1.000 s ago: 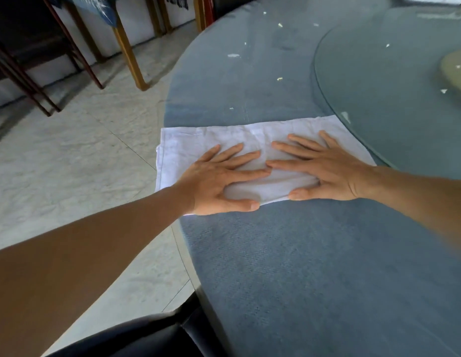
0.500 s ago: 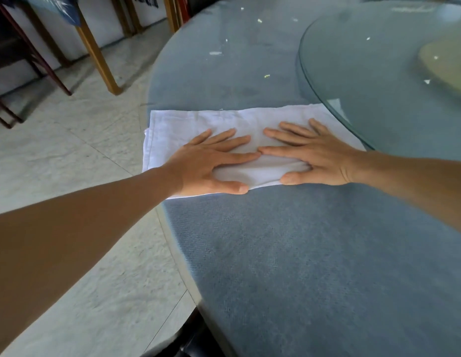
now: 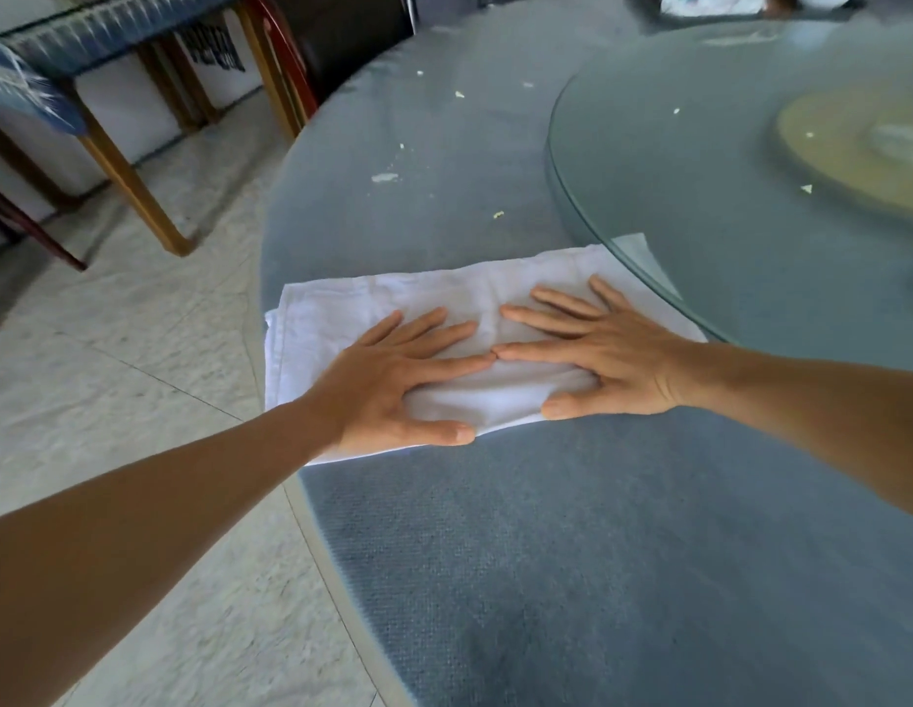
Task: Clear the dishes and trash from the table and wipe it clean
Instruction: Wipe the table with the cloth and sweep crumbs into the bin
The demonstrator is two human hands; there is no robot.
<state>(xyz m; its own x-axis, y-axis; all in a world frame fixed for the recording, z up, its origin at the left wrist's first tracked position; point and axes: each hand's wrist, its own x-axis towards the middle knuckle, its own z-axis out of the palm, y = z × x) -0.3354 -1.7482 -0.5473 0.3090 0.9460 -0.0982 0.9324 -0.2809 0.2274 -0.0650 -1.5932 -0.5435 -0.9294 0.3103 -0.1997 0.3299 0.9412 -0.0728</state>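
A folded white cloth (image 3: pixel 352 308) lies flat on the round table with its grey-blue cover (image 3: pixel 572 553), close to the table's left edge. My left hand (image 3: pixel 393 380) presses on the cloth's left half with straight, spread fingers. My right hand (image 3: pixel 602 359) presses on the right half the same way, and the two index fingertips touch. The cloth's right corner slips under the rim of the glass turntable (image 3: pixel 725 196). Small white and yellowish crumbs (image 3: pixel 384 178) dot the cover beyond the cloth.
A wooden chair with a blue seat (image 3: pixel 113 160) stands on the pale tiled floor (image 3: pixel 113 349) to the left. A dark chair back (image 3: pixel 342 33) stands at the table's far edge. Some white items (image 3: pixel 709 5) sit at the far side.
Both hands have slid the cloth farther along the table, toward the crumbs; the view has shifted with them, and more of the far table edge and chairs shows.
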